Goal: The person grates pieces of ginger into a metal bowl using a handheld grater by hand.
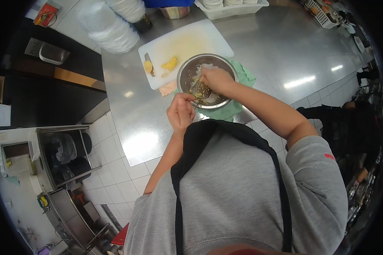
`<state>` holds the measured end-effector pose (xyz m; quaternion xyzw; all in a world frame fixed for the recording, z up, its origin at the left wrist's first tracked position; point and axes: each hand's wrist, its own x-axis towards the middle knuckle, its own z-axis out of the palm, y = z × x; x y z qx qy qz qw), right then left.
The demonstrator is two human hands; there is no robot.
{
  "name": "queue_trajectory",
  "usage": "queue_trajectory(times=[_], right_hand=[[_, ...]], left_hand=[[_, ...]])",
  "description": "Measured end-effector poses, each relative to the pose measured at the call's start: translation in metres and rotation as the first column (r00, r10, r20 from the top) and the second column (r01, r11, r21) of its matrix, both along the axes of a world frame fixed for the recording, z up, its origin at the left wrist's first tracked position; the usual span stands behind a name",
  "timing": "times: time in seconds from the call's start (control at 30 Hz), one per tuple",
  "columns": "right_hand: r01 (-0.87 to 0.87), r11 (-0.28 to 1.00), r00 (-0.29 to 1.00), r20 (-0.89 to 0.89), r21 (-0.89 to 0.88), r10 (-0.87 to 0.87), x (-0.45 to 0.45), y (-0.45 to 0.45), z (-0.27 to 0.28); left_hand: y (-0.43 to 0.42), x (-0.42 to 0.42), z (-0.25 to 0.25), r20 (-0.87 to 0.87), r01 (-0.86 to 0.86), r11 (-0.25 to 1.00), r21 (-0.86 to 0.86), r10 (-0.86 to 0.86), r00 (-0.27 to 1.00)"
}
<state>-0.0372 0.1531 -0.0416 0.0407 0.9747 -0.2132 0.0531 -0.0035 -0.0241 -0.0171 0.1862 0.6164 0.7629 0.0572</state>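
A steel mixing bowl (183,76) holds white shreds (208,67) and some yellow bits. Inside it a metal grater (201,90) leans at a slant, with yellow-green pulp near its lower end. My right hand (217,80) is closed around the grater's upper part, reaching over the bowl's right rim. At the lower left rim, my left hand (182,111) pinches a thin metal piece that reaches to the grater's lower edge; its kind is unclear. Behind the bowl lies a white cutting board (191,38), bearing yellow pieces (169,63) and a round yellow piece (148,66).
A green cloth (225,111) lies under the bowl on the steel table (268,46). Stacked plastic containers (106,27) stand at the back left, and a white basket (234,10) at the back. A person in black (349,127) is at the right.
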Motion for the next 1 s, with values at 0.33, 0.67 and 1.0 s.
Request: queue_trajectory(times=[0.33, 0.67, 1.0], right_hand=[[-0.062, 0.997, 0.993, -0.098, -0.042, 0.058, 0.009, -0.005, -0.010], [0.056, 0.995, 0.995, 0.091, -0.078, -0.049, 0.003, -0.006, 0.003], [0.062, 0.593, 0.998, 0.035, -0.803, -0.058, 0.012, 0.003, -0.012]], left_hand=[[-0.004, -0.001, -0.005, -0.043, -0.003, 1.000, 0.008, 0.003, 0.999], [0.000, -0.005, -0.003, -0.054, 0.023, 0.999, 0.026, -0.022, 0.998], [0.000, -0.004, -0.002, -0.045, 0.029, 1.000, 0.009, -0.029, 0.999]])
